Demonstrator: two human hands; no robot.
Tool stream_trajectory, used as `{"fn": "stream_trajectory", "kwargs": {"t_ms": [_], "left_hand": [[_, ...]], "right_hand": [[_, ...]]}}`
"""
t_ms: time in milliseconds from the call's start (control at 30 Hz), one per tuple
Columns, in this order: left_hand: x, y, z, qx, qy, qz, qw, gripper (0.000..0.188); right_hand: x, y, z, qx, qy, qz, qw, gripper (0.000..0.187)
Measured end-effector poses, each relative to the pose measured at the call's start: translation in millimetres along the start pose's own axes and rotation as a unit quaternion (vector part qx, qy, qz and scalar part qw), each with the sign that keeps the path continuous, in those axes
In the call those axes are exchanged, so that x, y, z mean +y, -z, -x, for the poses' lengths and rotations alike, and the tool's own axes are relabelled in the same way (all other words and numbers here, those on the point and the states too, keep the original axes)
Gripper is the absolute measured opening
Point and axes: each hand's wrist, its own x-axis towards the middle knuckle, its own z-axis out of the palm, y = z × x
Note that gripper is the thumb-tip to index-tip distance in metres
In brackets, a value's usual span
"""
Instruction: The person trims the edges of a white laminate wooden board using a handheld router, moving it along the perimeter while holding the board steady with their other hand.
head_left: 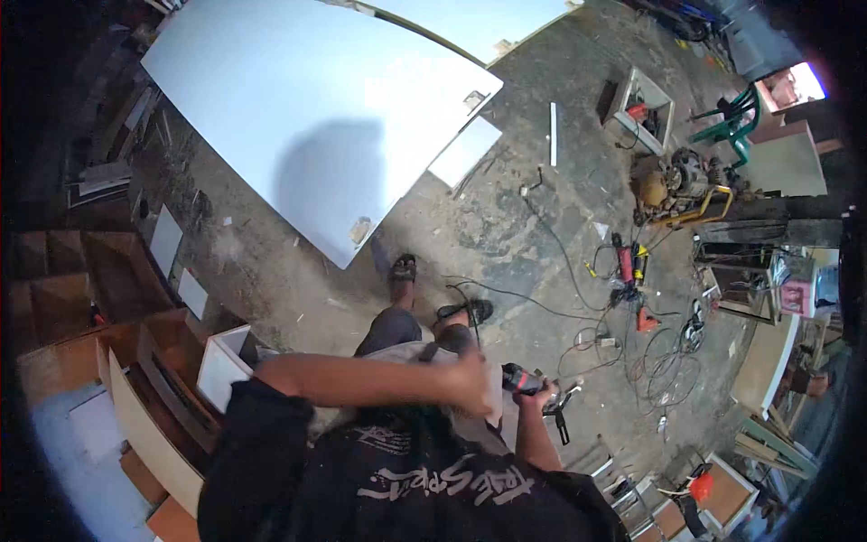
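My right hand (pixel 540 395) is closed around a black and red power tool (pixel 518 378), held low in front of my body. Its exact kind is hard to make out; black and metal parts show beside the hand. My left arm reaches across my torso, and the left hand (pixel 468 384) is smeared by motion close to the tool. A small pale flat piece (pixel 493 395) shows between the two hands; whether the left hand touches it, I cannot tell.
Ahead lies a large white panel (pixel 271 99) on small blocks. Wooden cabinet boxes (pixel 117 262) crowd the left. Cords and a red power tool (pixel 624 262) lie on the right floor, near a motor-like machine (pixel 688 176) and a green chair (pixel 736 122).
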Motion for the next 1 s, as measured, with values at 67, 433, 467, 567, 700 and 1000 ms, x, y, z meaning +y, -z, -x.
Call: {"fn": "stream_trajectory", "kwargs": {"t_ms": [67,433,467,567,700,1000], "left_hand": [[-85,-21,8,0.063,0.041,-0.088,0.993,0.047],[21,62,83,0.217,-0.443,0.259,0.831,0.084],[35,71,88,0.158,-0.520,0.181,0.820,0.095],[86,49,98,0.027,-0.643,0.242,0.726,0.093],[61,17,100,-0.056,-0.390,0.252,0.884,0.085],[69,104,176,0.340,-0.450,0.211,0.798,0.070]], "right_hand": [[-2,14,-24,-0.034,-0.032,0.007,0.999,0.034],[-15,-79,49,-0.190,0.063,-0.006,0.980,0.038],[-14,-86,55,-0.208,0.063,0.003,0.976,0.039],[-15,-88,54,-0.211,0.085,-0.005,0.974,0.037],[-3,-70,40,-0.225,0.056,0.017,0.973,0.032],[24,4,17,-0.045,-0.041,-0.012,0.998,0.037]]}}
